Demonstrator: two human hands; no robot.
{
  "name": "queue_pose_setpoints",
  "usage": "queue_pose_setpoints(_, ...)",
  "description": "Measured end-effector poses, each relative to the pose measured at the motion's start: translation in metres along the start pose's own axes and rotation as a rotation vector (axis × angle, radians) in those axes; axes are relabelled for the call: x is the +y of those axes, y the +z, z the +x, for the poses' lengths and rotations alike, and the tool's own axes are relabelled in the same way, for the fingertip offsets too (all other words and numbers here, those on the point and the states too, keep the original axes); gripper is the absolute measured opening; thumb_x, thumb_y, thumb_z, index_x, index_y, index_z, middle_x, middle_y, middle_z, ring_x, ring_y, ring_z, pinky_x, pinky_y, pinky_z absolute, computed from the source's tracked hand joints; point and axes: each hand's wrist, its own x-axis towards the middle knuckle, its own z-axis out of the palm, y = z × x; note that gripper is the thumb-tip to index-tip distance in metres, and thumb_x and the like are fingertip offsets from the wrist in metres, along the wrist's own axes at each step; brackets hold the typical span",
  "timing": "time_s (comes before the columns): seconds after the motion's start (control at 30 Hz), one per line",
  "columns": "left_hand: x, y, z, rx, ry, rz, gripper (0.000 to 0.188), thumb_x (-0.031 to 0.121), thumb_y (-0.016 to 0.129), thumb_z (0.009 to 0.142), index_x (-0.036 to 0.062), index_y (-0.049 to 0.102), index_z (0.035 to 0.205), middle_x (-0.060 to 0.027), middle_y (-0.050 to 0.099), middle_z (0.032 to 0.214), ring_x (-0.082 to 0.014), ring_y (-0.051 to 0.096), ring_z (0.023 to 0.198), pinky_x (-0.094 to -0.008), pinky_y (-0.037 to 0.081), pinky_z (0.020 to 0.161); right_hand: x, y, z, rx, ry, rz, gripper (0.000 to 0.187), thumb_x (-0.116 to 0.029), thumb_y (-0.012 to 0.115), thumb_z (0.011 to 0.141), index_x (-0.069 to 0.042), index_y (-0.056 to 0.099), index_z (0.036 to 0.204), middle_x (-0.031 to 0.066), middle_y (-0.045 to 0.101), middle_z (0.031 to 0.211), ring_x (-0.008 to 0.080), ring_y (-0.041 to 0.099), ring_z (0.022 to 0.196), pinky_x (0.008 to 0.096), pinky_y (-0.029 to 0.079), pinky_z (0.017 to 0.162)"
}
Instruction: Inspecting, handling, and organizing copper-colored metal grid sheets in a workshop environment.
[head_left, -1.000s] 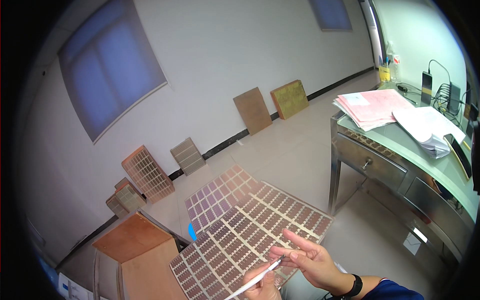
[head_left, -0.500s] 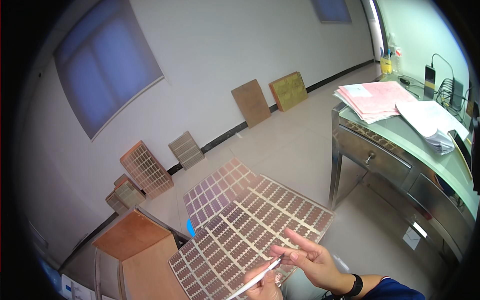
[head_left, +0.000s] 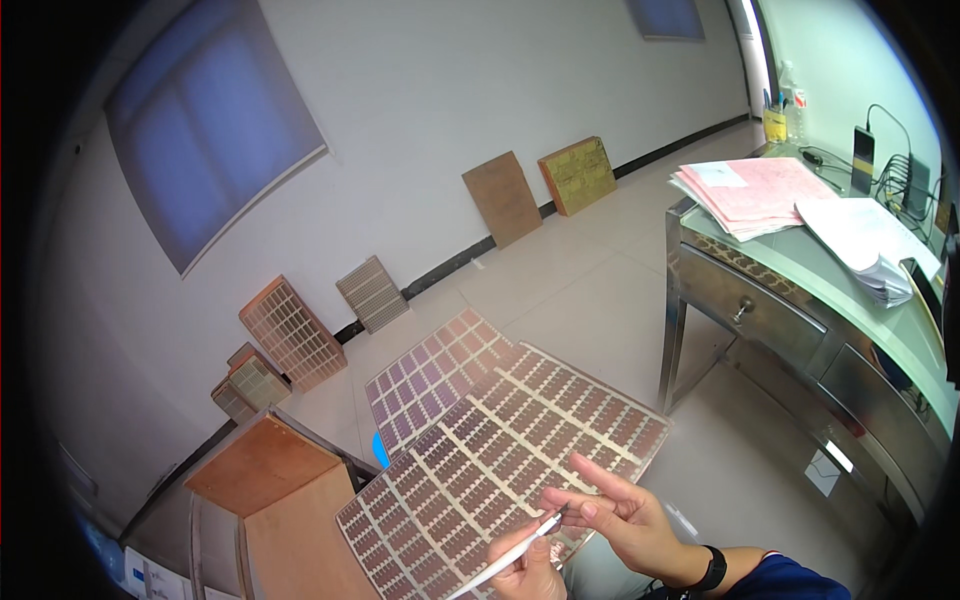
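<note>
My left hand [head_left: 530, 572] is closed around a slim white pen-like tool [head_left: 505, 562] with a dark, narrow tip. Its tip reaches up to the fingers of my right hand [head_left: 622, 520], which wears a black wristband. The right thumb presses toward the fingers, one finger stretched out above; a small dark bit shows there, too small to name. Beneath both hands a large brown board [head_left: 470, 462] with pale grid lines and rows of small notched shapes lies tilted near my lap. A second, purplish-pink gridded board [head_left: 425, 385] lies beyond it, partly covered.
A wooden chair [head_left: 290, 500] stands at the left. Several patterned blocks [head_left: 293, 335] and plain boards [head_left: 502, 200] lean against the far wall. At the right is a metal desk [head_left: 745, 295] with a glass top, pink papers [head_left: 765, 185], white sheets [head_left: 865, 235] and cables.
Both hands keep nearly the same pose, the tool tip still at the right fingers. The view shifts very slightly.
</note>
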Motion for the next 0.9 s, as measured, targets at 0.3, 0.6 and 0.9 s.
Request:
queue_pose_setpoints(0.3,0.0039,-0.0002,-0.002,0.001,0.016,0.043,0.014,0.01,0.053,0.09,-0.001,0.053,0.097,-0.0125,0.059,0.098,-0.0193,0.058,0.091,-0.0318,0.046,0.084,0.0021,0.0015,-0.0017,-0.004,-0.012,0.001,0.054,-0.01,0.04,0.095,-0.001,0.013,0.14,0.0213,0.046,0.127,0.0218,0.052,0.112,0.0318,0.043,0.094)
queue_pose_setpoints(0.6,0.006,0.0018,-0.002,0.001,0.025,0.061,0.012,0.008,0.051,0.09,-0.0019,0.052,0.097,-0.0133,0.058,0.099,-0.0197,0.058,0.091,-0.0317,0.046,0.084,0.0025,0.0018,-0.0019,0.001,-0.009,-0.011,0.054,-0.01,0.04,0.095,0.0,0.013,0.14,0.0211,0.047,0.127,0.0212,0.052,0.112,0.0311,0.043,0.094)
queue_pose_setpoints(0.9,0.0059,0.0015,-0.0023,-0.007,0.037,0.074,0.012,0.008,0.05,0.09,-0.0022,0.052,0.096,-0.0129,0.059,0.097,-0.0195,0.058,0.09,-0.0315,0.046,0.084,0.0029,0.0025,-0.0019,0.009,-0.011,0.002,0.053,-0.009,0.041,0.095,0.0,0.014,0.139,0.0195,0.047,0.127,0.0201,0.05,0.114,0.0303,0.043,0.094)
